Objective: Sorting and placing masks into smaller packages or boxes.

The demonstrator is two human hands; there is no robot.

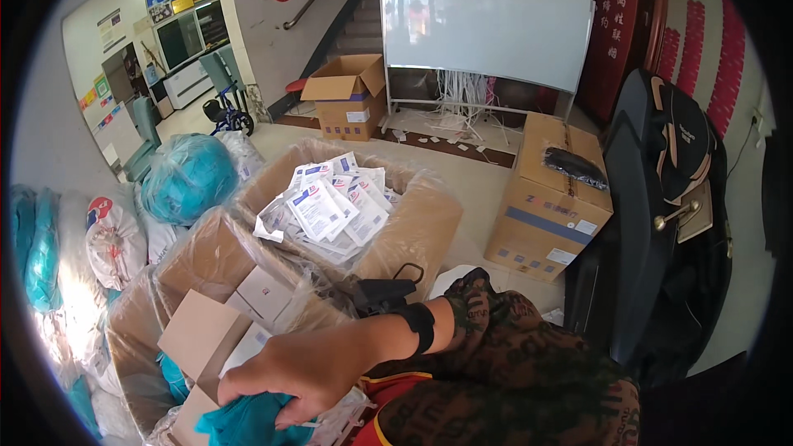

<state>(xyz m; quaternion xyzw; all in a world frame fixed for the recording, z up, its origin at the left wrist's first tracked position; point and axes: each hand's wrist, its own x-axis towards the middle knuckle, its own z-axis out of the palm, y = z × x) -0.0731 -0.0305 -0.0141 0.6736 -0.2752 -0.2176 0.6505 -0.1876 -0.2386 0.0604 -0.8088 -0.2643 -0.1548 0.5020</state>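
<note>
My right hand reaches in from the lower right, a dark band round its wrist. Its fingers are closed on a teal cloth-like bundle, whose lower part runs out of the picture. Beneath and beside the hand, a plastic-lined carton holds an opened small cardboard box, a white box and more teal material. Just beyond it, a second lined carton is heaped with flat white packets. My left hand does not show.
Bagged teal and white bundles crowd the left side. An open carton stands by a wheeled whiteboard. At the right are a closed carton with a black package on top and a dark chair carrying a backpack.
</note>
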